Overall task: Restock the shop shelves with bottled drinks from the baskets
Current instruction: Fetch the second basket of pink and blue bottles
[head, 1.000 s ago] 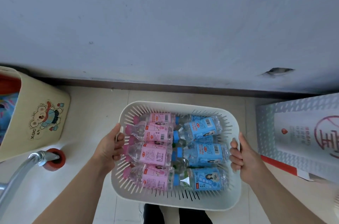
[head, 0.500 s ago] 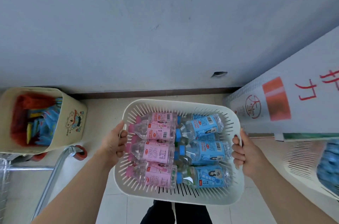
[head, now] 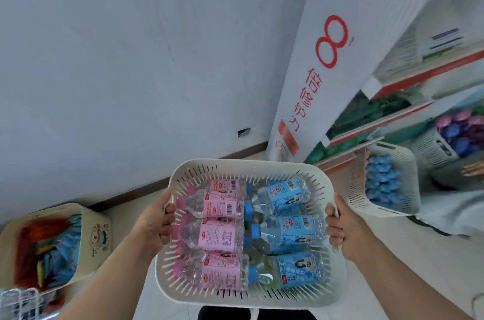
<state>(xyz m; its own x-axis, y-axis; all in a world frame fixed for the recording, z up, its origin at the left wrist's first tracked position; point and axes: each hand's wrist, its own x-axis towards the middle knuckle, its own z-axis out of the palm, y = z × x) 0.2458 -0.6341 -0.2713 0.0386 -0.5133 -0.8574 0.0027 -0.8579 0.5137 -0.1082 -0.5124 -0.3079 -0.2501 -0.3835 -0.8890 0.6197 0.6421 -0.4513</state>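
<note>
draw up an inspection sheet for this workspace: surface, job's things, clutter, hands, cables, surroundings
surface: pale tiled floor; the basket is held above it.
job's things: white slotted basket carries bottles lying on their sides, pink-label bottles on the left, blue-label bottles on the right; shop shelves at right, a second basket of blue-capped bottles beside them.
clutter: cream bin with a bear picture at left, holding red and blue items; blurred wire rack bottom left.
hands: left hand grips the basket's left handle; right hand grips the right handle.
cables: nothing seen.
surroundings: grey wall, dark skirting, white panel with red lettering.
</note>
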